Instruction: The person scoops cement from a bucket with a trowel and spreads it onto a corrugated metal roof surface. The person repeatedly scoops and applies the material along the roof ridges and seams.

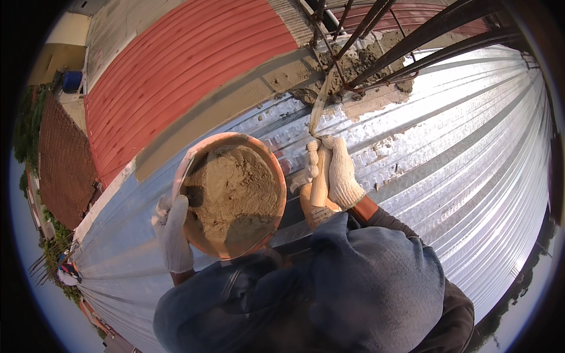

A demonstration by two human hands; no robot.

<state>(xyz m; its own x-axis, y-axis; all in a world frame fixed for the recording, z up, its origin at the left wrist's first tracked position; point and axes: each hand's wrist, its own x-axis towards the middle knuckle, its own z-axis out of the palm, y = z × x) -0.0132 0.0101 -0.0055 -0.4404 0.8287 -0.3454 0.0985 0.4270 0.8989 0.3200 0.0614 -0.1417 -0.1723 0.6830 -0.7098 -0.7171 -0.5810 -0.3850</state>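
Note:
My left hand (175,226), in a white knit glove, grips the left rim of a round orange-pink bucket (282,197), thumb over the edge. Grey-brown wet mortar (235,191) fills much of the bucket, with a dark hollow at its left side. In a matching glove, my right hand (340,173) is closed round the pale handle of a trowel (319,106). Its mortar-caked blade, seen nearly edge-on, points away toward a heap of mortar (365,62) among upright steel bars. My bent knees in blue jeans (376,282) are just below both hands.
Shiny corrugated metal sheets (459,135) spread under me and to the right, mortar smeared on some ribs. Dark rebar (406,44) rises at the upper right. A mortar-coated ledge (218,97) borders a red corrugated roof (188,70). Another person (69,273) is at the far left.

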